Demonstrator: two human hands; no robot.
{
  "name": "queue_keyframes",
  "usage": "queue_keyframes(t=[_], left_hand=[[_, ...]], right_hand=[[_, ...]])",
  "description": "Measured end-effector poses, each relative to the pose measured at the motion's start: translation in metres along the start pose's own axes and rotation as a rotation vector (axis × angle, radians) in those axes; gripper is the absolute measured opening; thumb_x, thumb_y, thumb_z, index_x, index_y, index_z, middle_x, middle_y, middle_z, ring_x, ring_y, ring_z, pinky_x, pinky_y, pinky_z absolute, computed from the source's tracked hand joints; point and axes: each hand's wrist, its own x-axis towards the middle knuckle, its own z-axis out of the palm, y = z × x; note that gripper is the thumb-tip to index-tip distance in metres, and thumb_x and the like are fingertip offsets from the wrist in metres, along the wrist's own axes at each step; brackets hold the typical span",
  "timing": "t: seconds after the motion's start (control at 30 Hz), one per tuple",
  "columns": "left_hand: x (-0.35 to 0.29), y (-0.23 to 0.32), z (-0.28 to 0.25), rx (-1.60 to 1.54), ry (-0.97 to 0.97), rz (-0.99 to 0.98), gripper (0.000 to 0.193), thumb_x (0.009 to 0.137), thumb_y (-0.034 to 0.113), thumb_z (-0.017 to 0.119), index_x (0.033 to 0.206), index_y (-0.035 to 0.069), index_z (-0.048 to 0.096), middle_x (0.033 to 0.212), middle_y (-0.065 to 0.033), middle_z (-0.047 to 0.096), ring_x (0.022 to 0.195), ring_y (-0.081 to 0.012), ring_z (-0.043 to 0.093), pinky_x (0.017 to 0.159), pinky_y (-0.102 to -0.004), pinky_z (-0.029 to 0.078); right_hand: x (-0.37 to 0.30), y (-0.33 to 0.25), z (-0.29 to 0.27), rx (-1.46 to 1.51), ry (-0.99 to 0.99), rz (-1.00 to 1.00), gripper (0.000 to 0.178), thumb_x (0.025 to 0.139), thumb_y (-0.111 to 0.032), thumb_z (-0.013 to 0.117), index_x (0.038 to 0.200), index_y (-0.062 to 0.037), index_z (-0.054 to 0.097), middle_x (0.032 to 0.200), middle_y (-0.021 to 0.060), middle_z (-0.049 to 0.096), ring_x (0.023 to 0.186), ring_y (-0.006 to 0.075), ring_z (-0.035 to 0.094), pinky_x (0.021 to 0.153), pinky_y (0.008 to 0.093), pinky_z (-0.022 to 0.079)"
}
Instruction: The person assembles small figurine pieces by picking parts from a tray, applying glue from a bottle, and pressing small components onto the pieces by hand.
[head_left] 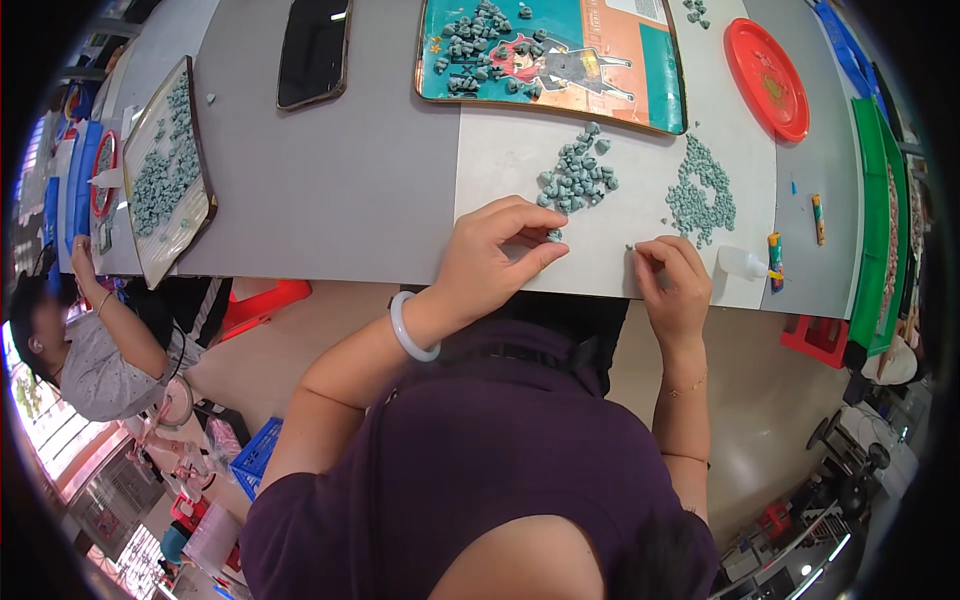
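Note:
My left hand (500, 248), a pale bangle on its wrist, pinches a small grey-green moulded piece (555, 236) between thumb and fingertips near the table's front edge. To its right, my right hand (676, 285) is closed in a pinch, with a tiny grey-green bit (629, 247) at its fingertips. Just beyond my left hand lies a pile of larger grey-green pieces (578, 178). Past my right hand, a spread of much smaller grey-green bits (703, 190) covers a patch of the white surface. The pieces' exact kind is too small to make out.
At the back sits an illustrated tray (650, 112) with more pieces; a red round dish (738, 45) is right of it. A white bottle (740, 263) and a small tube (775, 262) stand near my right hand. Left are a phone (313, 50), another tray (150, 250) and a seated person (115, 350).

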Motion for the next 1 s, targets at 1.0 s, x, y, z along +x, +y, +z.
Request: queue_keyframes(t=[1.0], left_hand=[[-0.004, -0.005, 0.001, 0.08, -0.036, 0.078, 0.021, 0.067, 0.005, 0.072, 0.087, 0.005, 0.067, 0.071, -0.007, 0.06, 0.063, -0.0182, 0.058, 0.056, -0.0258, 0.044]], right_hand=[[0.019, -0.043, 0.027, 0.532, -0.276, 0.205, 0.009, 0.073, 0.009, 0.06, 0.079, 0.0026, 0.059, 0.082, 0.0052, 0.055, 0.07, 0.0092, 0.054, 0.062, 0.0194, 0.045]])
